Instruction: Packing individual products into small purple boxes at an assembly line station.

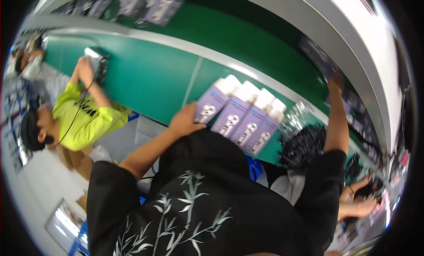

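Observation:
Several purple cartons (232,116) with white upper ends lean side by side in a row on the green bench in front of me. My left hand (187,121) grips the lower left edge of the leftmost carton (210,103), its thumb near the bottom corner. Up at the right, my right hand (336,82) is raised to the shelf, closed at the lower end of a dark purple carton (319,57). Motion blurs that hand and carton, and most of its fingers are hidden.
Clear plastic wrappers (301,113) and a heap of shiny black packaging (302,145) lie right of the row. More purple packages (163,8) line the overhead shelf. At the left, a co-worker in a yellow-green shirt (90,123) handles a silvery-black pouch (98,63). Another person's arms (357,207) show at lower right.

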Motion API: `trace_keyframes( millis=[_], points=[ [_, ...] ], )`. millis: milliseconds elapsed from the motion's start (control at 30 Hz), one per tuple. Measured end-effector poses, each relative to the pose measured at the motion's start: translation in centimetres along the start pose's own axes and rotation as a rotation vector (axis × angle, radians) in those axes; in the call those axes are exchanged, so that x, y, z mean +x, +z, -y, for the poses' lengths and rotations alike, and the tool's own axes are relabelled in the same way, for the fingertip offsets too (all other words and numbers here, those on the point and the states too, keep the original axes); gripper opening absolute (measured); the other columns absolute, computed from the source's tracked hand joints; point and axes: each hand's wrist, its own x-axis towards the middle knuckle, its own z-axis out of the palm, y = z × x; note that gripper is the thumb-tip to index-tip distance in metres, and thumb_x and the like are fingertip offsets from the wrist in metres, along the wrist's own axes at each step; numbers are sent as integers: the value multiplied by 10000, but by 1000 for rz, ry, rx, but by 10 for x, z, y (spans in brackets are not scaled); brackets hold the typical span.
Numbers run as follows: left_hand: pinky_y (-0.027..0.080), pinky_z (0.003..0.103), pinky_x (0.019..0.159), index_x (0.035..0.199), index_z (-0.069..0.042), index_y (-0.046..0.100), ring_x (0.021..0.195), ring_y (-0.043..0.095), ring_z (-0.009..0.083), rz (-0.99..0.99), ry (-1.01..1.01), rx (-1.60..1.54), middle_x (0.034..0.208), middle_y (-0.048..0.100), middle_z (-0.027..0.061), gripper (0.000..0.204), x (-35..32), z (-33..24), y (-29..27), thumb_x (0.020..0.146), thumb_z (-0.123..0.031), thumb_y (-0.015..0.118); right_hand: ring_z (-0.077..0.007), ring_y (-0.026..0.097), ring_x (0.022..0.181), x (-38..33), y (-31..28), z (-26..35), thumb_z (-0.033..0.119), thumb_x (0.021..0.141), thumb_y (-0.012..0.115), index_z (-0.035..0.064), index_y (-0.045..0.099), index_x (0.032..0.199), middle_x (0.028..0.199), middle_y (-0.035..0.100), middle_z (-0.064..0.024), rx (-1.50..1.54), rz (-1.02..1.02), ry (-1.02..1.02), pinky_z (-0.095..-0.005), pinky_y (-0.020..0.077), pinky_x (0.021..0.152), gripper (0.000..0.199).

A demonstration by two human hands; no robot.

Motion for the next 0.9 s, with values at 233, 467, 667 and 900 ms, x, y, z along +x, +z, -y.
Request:
trace_keyframes(
  millis=[233, 467, 667, 900],
  points=[
    [473, 431, 934, 1379, 27, 322, 1094, 576, 401, 36, -26, -115, 1265, 523, 241, 859, 1, 23, 5, 723, -311, 761, -385, 624, 1049, 92, -80, 120, 104, 881, 511, 1, 564, 1287, 1178, 654, -196, 293, -129, -380, -421, 491, 911, 422],
    [394, 474, 1011, 1400, 69, 362, 1167, 486, 406, -521, -76, 123, 1328, 456, 278, 848, -10, 86, -61, 677, -235, 685, -356, 644, 998, 161, -278, 448, 70, 843, 582, 60, 644, 1189, 1114, 690, -156, 547, -149, -803, -429, 519, 864, 352],
    [366, 508, 1036, 1413, 34, 377, 1193, 474, 395, -465, -167, 157, 1329, 460, 266, 866, -23, 117, -68, 689, -290, 725, -305, 606, 958, 151, -399, 648, 161, 808, 625, 105, 682, 1110, 996, 679, -80, 615, 57, -1150, -390, 466, 867, 312],
    [376, 485, 997, 1425, -4, 386, 1134, 491, 376, -517, -131, 174, 1306, 470, 250, 874, -27, 123, -57, 703, -340, 746, -357, 569, 1014, 165, -357, 711, 243, 793, 653, 99, 632, 1054, 1030, 630, -167, 25, 45, -1436, -440, 423, 970, 299]
  ],
)
